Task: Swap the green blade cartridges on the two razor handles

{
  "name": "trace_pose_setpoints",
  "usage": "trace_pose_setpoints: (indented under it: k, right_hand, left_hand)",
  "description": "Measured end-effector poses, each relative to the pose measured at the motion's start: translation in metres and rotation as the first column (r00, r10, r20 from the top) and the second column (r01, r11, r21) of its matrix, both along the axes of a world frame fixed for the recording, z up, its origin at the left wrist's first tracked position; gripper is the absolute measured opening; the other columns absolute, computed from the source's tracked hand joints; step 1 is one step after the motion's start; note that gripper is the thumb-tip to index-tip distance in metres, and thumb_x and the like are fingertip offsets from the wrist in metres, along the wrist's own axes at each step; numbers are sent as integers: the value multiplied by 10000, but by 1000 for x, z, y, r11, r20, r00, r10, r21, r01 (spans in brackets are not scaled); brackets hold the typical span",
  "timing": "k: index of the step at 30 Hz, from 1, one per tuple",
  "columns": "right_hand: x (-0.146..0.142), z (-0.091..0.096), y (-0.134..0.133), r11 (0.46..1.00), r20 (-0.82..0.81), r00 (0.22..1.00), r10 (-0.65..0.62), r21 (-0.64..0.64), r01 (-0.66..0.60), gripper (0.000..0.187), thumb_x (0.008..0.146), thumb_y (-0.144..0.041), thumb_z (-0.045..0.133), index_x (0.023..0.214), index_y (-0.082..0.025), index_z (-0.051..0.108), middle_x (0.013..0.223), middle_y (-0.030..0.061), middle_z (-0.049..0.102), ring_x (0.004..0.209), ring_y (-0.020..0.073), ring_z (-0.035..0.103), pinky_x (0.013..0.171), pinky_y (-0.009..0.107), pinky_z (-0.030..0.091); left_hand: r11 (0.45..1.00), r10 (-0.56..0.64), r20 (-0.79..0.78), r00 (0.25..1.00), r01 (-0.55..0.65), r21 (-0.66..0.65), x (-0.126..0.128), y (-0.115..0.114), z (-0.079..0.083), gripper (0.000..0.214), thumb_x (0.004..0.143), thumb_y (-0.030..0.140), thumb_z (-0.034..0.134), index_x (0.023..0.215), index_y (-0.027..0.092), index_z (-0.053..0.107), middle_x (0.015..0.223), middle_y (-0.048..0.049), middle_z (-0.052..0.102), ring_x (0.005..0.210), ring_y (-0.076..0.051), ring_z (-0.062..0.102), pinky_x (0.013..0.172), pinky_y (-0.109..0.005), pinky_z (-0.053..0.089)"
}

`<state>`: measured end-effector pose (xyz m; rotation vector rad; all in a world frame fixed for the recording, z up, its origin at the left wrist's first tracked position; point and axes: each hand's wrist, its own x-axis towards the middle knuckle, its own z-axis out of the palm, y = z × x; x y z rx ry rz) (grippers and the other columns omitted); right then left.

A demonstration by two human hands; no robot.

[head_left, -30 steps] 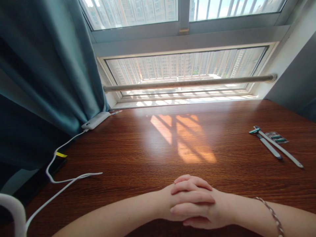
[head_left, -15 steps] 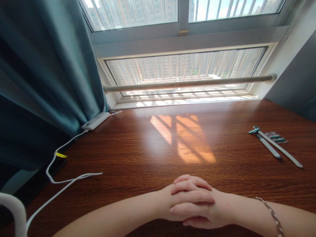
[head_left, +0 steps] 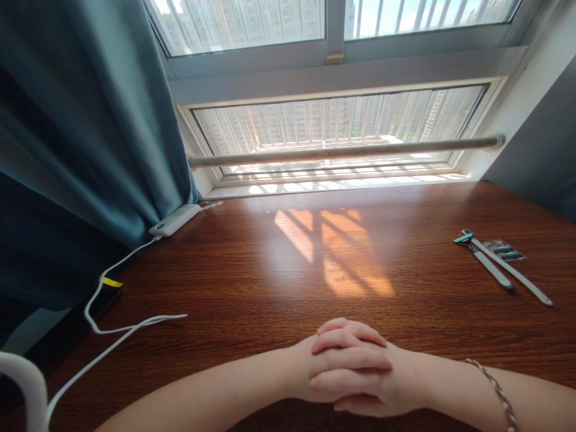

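Clasped together on the near side of the wooden desk (head_left: 216, 276) are my left hand (head_left: 308, 372) and my right hand (head_left: 396, 384). Their fingers are interlaced and closed over each other, and no object shows between them. The palms and thumbs are mostly hidden. A braided bracelet (head_left: 497, 390) circles my right wrist. Off to the right lie a razor (head_left: 492, 270) with a pale handle and a slim white stick-like handle (head_left: 517, 273) crossing it. Beside them is a small clear packet (head_left: 504, 250) with dark green pieces.
At the back left, a white power-bank-like device (head_left: 175, 221) with a white cable (head_left: 119, 264) rests by the blue curtain (head_left: 126, 120). A white curved tube (head_left: 27, 378) stands at the lower left corner. A metal bar (head_left: 342, 152) crosses the window beyond the desk.
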<state>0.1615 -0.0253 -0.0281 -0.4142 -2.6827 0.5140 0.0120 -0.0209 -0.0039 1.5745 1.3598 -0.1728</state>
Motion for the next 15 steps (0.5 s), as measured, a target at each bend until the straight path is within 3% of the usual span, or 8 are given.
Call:
trace_pose_setpoints:
  k: [7,9,11,15]
  right_hand:
    - [0,1,1,1000,9,1000,8,1,-8,364,874,-350,437,1236,-320,453,1384,-15,289,1288,180,185,1080,364,185]
    - [0,1,1,1000,4,1000,4,-2,-4,361,872,-351,440,1232,-325,457,1380,-20,294,1287,180,183,1080,361,187]
    - [0,2,0,1000,3,1000,0,-6,0,359,871,-352,442,1229,-329,460,1379,-24,295,1287,180,180,1078,358,192]
    - [0,2,0,1000,4,1000,4,0,-4,361,870,-352,442,1230,-324,458,1382,-25,290,1289,182,171,1075,357,200]
  left_hand:
    - [1000,9,-11,1000,-9,5,10,-2,-12,317,626,302,620,941,304,659,921,95,613,1075,-139,484,820,-194,384]
    - [999,44,-50,998,-43,12,21,-5,-15,319,619,288,617,934,305,662,911,91,621,1061,-155,495,818,-204,397]
    - [980,187,-126,974,-176,93,33,-7,-17,288,648,280,574,917,328,663,892,94,625,1066,-170,496,817,-225,419]
    - [982,172,-96,980,-164,94,33,-5,-16,304,640,278,570,922,342,665,883,98,623,1064,-165,501,813,-213,424]
